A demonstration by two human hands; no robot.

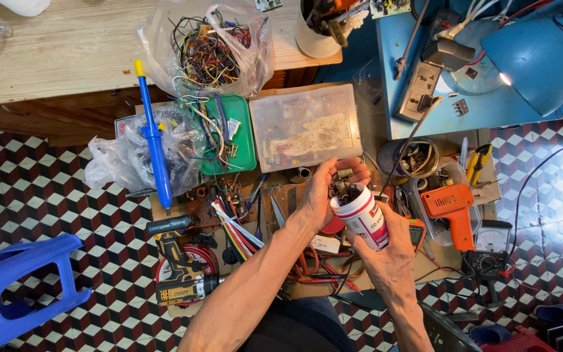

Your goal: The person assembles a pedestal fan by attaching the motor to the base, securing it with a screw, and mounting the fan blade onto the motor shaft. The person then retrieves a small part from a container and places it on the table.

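My right hand [386, 257] grips a small white can with a red band [365, 218], tilted so its open mouth faces up and left. Small metal parts fill the can's mouth. My left hand [330, 186] is cupped over that mouth, its fingers curled around and touching the parts at the rim. Both hands hover over a cluttered work area on the floor.
A clear plastic parts box [304, 124] and a green tray of wires [239, 133] lie beyond the hands. A blue desoldering pump [154, 146], a cordless drill [177, 261], an orange soldering gun [454, 208], a multimeter [490, 251] and a blue stool [14, 287] surround them.
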